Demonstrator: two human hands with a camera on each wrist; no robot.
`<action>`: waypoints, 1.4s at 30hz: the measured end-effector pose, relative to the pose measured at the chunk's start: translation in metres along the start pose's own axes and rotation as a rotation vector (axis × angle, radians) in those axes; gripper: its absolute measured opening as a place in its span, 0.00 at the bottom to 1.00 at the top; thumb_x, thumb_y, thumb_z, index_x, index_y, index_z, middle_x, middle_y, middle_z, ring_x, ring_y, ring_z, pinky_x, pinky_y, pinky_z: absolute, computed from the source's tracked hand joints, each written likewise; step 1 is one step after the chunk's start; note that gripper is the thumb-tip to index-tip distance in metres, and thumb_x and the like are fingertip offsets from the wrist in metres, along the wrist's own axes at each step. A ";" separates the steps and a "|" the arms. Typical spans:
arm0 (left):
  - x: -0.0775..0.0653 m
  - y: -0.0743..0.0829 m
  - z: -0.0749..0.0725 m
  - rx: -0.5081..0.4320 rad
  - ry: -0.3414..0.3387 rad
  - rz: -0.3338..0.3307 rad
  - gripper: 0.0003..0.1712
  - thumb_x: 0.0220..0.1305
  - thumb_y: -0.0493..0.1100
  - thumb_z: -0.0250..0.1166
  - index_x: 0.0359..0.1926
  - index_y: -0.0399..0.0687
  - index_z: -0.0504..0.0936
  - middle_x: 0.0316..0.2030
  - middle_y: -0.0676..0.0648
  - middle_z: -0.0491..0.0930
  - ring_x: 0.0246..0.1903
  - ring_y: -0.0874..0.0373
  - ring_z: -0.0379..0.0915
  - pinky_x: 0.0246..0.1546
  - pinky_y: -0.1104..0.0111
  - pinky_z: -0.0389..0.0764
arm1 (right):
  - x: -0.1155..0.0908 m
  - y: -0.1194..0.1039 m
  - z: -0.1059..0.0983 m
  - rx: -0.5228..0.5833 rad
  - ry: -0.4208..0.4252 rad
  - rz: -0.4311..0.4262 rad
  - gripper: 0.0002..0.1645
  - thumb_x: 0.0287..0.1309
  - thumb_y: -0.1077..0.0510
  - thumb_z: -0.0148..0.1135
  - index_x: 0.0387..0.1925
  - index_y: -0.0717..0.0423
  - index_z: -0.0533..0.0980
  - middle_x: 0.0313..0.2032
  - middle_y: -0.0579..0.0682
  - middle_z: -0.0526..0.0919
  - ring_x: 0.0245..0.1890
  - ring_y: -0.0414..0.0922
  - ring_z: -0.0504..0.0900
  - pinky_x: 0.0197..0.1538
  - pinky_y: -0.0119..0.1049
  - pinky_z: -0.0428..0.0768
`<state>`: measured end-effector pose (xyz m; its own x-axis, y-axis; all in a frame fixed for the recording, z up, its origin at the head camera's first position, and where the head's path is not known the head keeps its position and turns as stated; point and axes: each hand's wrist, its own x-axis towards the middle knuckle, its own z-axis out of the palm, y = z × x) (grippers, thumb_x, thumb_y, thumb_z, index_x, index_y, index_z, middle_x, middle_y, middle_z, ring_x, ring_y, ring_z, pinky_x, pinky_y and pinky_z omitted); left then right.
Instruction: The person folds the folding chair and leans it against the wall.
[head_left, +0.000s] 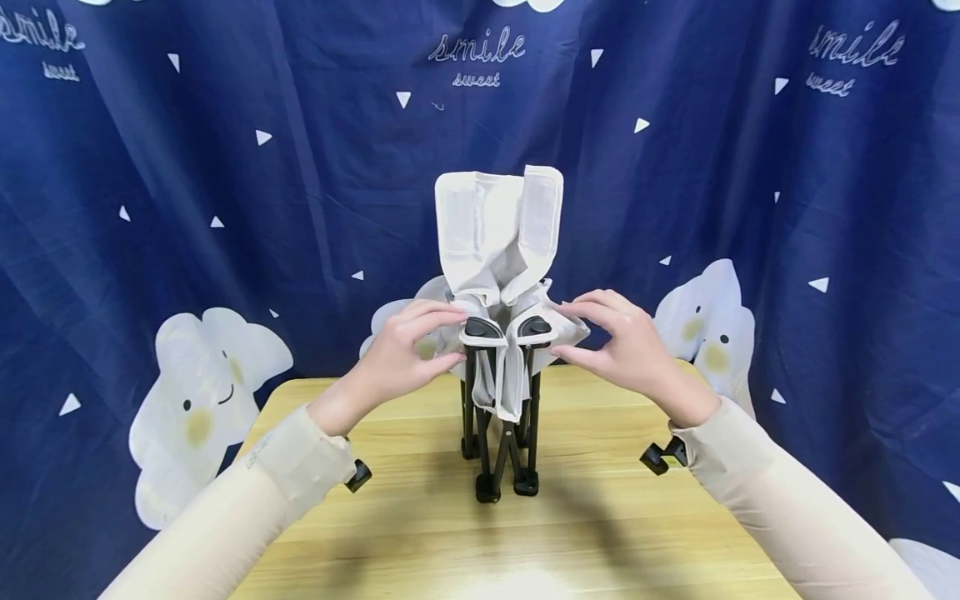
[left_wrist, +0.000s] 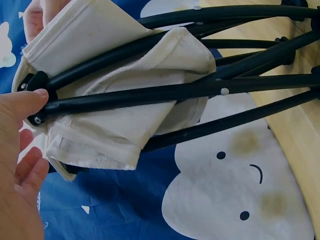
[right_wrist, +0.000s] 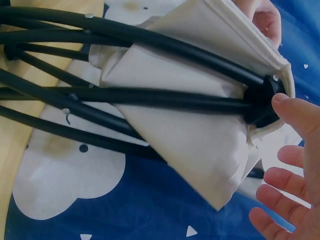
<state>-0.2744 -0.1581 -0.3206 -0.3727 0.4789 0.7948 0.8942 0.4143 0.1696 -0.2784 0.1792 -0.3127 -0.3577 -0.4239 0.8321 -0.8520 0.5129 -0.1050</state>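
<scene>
A small folding chair (head_left: 498,225) with white fabric and black metal legs stands upright on the table, its frame drawn partly together. Two black corner joints poke out at the seat's front. Beside the left corner joint (left_wrist: 37,82) is my left hand (head_left: 408,346), its thumb (left_wrist: 37,100) at the joint and the other fingers loosely bent. On the opposite side, my right hand (head_left: 622,342) has its thumb (right_wrist: 290,105) at the right corner joint (right_wrist: 262,100). Its remaining fingers spread out, away from the fabric. Crossed legs (head_left: 506,450) meet the tabletop on black feet.
The light wood table (head_left: 405,517) has rounded back corners. Close behind it hangs a dark blue curtain (head_left: 315,208) printed with white clouds and triangles. A black wrist mount (head_left: 663,457) sticks out from the right cuff, and another (head_left: 358,475) from the left.
</scene>
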 end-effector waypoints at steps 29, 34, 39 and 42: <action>-0.061 -0.035 -0.010 0.004 0.044 -0.147 0.27 0.45 0.35 0.88 0.49 0.41 0.90 0.48 0.42 0.89 0.51 0.45 0.85 0.62 0.83 0.73 | -0.065 0.048 -0.011 -0.076 -0.167 0.345 0.32 0.52 0.55 0.85 0.57 0.62 0.86 0.43 0.57 0.91 0.41 0.54 0.87 0.46 0.55 0.86; -0.071 -0.043 -0.006 0.000 0.037 -0.148 0.29 0.42 0.34 0.89 0.49 0.41 0.90 0.48 0.43 0.89 0.51 0.46 0.85 0.61 0.82 0.75 | -0.073 0.053 -0.007 -0.060 -0.221 0.392 0.32 0.55 0.53 0.84 0.59 0.61 0.85 0.46 0.58 0.91 0.45 0.56 0.88 0.49 0.58 0.86; -0.080 -0.049 0.000 0.011 0.012 -0.176 0.29 0.43 0.37 0.90 0.49 0.42 0.90 0.49 0.44 0.90 0.50 0.48 0.85 0.57 0.77 0.79 | -0.080 0.055 -0.001 -0.042 -0.231 0.401 0.30 0.55 0.53 0.84 0.57 0.60 0.86 0.46 0.57 0.91 0.47 0.57 0.89 0.51 0.57 0.87; -0.085 -0.049 0.004 0.006 -0.013 -0.216 0.28 0.45 0.38 0.89 0.49 0.42 0.90 0.49 0.44 0.90 0.50 0.48 0.85 0.55 0.72 0.83 | -0.084 0.054 0.004 -0.021 -0.238 0.405 0.29 0.55 0.53 0.83 0.57 0.61 0.86 0.46 0.57 0.92 0.46 0.58 0.89 0.50 0.58 0.88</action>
<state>-0.2878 -0.2161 -0.3991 -0.5586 0.3885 0.7328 0.7917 0.5131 0.3315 -0.2961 0.2395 -0.3900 -0.7398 -0.3448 0.5777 -0.6186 0.6862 -0.3827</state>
